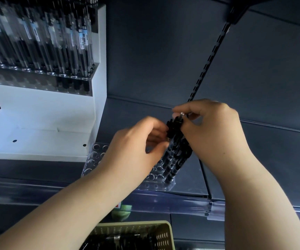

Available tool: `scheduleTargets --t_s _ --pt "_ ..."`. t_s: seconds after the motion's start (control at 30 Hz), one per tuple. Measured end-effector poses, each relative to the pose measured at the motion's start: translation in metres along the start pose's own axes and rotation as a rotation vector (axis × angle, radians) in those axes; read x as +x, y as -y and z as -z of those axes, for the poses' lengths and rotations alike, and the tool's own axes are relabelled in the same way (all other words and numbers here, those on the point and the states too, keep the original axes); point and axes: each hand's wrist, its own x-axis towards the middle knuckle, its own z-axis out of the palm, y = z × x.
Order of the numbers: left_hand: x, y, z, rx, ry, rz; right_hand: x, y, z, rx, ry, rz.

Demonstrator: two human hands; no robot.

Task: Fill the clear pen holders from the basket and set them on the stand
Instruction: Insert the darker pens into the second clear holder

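Observation:
A clear pen holder (95, 156) with round holes lies on the dark shelf beside the white stand (37, 114). Several black pens (174, 156) stand in its right end. My right hand (212, 130) grips the tops of that bunch of pens from the right, thumb and fingers curled round them. My left hand (136, 145) pinches the black cap end of a pen in the bunch from the left. The pale yellow basket (163, 231) at the bottom holds more black pens. The stand's upper tier carries a filled holder of pens (37, 38).
A dark slotted upright (212, 55) runs up the back panel behind my hands. The shelf's clear front strip (163, 201) crosses below the holder. A green object (121, 212) sits under the shelf edge, above the basket.

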Motion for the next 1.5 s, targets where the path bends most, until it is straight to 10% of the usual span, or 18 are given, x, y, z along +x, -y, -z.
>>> scheduleTargets --t_s 1.1,1.5 --pt "-0.007 0.023 -0.019 0.31 0.055 0.131 -0.01 0.0 0.021 -0.006 -0.017 0.022" --pt "-0.052 0.006 0.022 0.74 0.139 -0.264 -0.085 0.008 -0.012 -0.008 -0.045 0.439"
